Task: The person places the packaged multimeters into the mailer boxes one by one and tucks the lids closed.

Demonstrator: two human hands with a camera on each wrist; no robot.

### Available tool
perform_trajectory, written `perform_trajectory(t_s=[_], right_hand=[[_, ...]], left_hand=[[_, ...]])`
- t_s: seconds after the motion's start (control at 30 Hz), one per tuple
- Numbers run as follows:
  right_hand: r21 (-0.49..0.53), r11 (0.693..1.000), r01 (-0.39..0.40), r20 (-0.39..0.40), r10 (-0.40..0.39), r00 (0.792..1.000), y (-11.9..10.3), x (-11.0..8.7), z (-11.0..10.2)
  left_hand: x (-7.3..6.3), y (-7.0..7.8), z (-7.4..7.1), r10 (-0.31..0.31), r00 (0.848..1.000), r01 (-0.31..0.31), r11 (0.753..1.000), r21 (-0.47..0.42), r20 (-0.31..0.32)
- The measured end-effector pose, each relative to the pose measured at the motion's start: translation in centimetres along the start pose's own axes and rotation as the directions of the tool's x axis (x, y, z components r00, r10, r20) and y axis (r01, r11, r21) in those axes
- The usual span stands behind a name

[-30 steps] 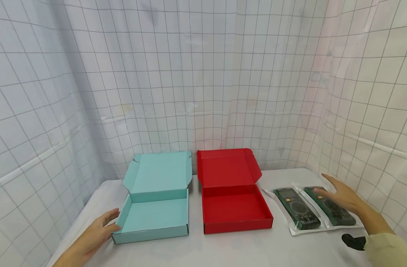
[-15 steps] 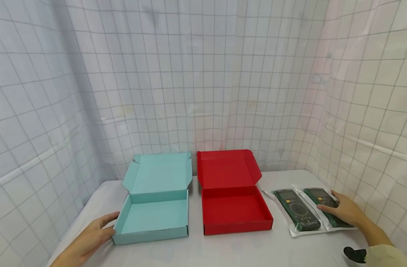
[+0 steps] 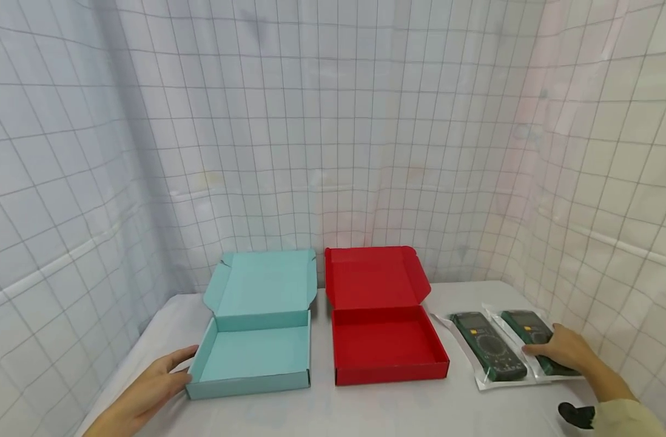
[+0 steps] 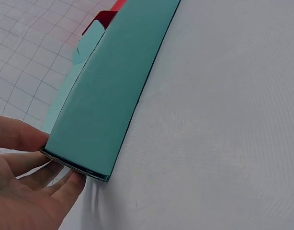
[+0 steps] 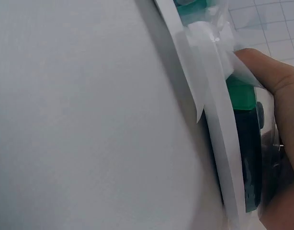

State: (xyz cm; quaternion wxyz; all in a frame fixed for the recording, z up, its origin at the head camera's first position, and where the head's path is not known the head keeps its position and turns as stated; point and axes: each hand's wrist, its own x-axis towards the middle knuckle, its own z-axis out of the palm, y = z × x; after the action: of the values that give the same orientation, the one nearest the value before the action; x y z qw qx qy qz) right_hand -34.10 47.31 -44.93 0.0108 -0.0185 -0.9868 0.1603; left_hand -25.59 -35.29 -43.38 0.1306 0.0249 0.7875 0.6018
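I find the left hand [image 3: 150,388] touching the near left corner of the teal box [image 3: 251,385], fingers relaxed. On my right, the right hand [image 3: 565,349] grips the outer bagged multimeter [image 3: 523,321], which lies on the bench [image 3: 393,413] beside the inner bagged multimeter [image 3: 488,346]; the red box [image 3: 392,373] sits left of both.

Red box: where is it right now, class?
In the head view, the red box stands just right of centre, between the turquoise box on its left and the nearest bagged multimeter on its right.
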Motion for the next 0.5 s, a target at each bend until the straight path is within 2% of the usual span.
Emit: perform_trajectory(t_s=[0.1,0.23,0.5], right_hand=[[0.007,0.999,-0.049,0.013,0.048,0.999,-0.1,0.1,-0.2],[0.026,0.997,-0.073,0.016,0.073,0.997,-0.1,-0.2,-0.3],[0.058,0.998,-0.016,-0.028,0.018,0.999,0.1,-0.4,-1.3]], left_hand=[[-0.1,0.0,0.0,0.011,1.000,-0.011,1.000,0.014,0.014],[0.2,0.1,0.1,0.000,1.000,0.000,1.000,0.006,-0.001],[0.3,0.3,0.2,-0.021,1.000,0.020,1.000,-0.015,-0.011]])
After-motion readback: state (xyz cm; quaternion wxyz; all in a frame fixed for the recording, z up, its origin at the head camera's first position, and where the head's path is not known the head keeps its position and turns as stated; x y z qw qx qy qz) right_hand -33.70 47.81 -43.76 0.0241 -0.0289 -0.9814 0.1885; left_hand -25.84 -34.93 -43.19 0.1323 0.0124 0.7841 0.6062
